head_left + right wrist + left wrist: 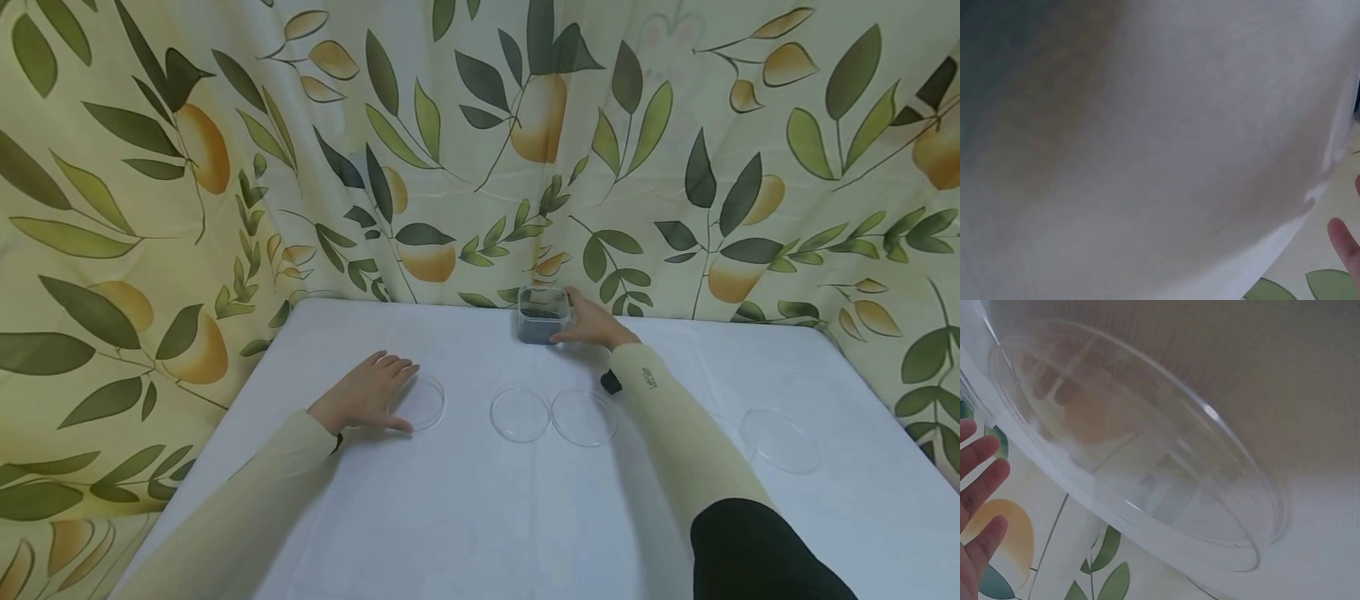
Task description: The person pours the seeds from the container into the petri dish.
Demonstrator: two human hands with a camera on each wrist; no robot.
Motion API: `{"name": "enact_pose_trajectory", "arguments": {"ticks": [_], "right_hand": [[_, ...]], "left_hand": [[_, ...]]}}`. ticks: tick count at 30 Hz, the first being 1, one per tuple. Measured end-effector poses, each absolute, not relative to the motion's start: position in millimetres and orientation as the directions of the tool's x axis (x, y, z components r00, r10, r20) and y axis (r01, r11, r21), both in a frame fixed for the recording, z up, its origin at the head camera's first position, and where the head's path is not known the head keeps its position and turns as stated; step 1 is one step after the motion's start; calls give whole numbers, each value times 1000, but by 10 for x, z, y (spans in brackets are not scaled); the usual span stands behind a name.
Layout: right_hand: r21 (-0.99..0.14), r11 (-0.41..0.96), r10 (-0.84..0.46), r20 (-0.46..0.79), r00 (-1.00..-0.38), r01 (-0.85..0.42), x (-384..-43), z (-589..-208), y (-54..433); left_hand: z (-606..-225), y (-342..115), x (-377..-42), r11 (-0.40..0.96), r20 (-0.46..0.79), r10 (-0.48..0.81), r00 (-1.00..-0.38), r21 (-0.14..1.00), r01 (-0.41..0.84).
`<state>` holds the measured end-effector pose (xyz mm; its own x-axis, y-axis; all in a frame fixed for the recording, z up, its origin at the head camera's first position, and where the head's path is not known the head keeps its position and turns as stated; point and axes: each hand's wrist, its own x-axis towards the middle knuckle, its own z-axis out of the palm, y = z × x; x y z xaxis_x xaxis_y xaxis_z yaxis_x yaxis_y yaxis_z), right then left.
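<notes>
At the back of the table my right hand (pixel 592 323) grips a small clear square container (pixel 542 327) by its right side, thumb in front and fingers behind. Something dark shows inside it. My left hand (pixel 369 393) is spread over the left part of a clear round dish (pixel 429 403), covering some of it. Whether the palm touches the dish cannot be told. In the left wrist view the dish (pixel 1213 415) looks large and see-through, with the fingers (pixel 988 487) apart at the left edge. Only fingertips (pixel 1341 234) enter the right wrist view.
Two clear round dishes (pixel 520 440) lie side by side mid-table. Further right, another dish (pixel 783 471) lies beside a faint round rim partly hidden by my right sleeve (pixel 667 417). A white cloth (pixel 480 517) covers the table; a leaf-and-fruit patterned curtain (pixel 480 208) hangs behind its back edge.
</notes>
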<state>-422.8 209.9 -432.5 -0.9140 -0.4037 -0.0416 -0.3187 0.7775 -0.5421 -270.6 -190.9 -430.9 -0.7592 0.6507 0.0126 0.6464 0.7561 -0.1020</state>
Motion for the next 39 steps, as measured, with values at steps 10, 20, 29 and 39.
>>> {"name": "enact_pose_trajectory", "arguments": {"ticks": [10,20,29,39], "right_hand": [[-646,687,-434,4,-901,-334,-4285,-4377,2029],[-706,628,-461,0,-887,-326,-4283,-4386,2060],[-740,597,-472,-14,-881,-308,-4296,-4380,2085],[-689,667,-426,-40,-904,-284,-4315,-4359,2064]], "left_hand": [[-4324,-1924,-2690,774,-31,628,-778,-83,628],[-4339,-1958,-2700,764,-17,639,-769,-95,638],[-4375,-1966,-2721,764,-19,639,-769,-101,637],[-4393,-1958,-2724,773,-27,627,-778,-98,627]]}}
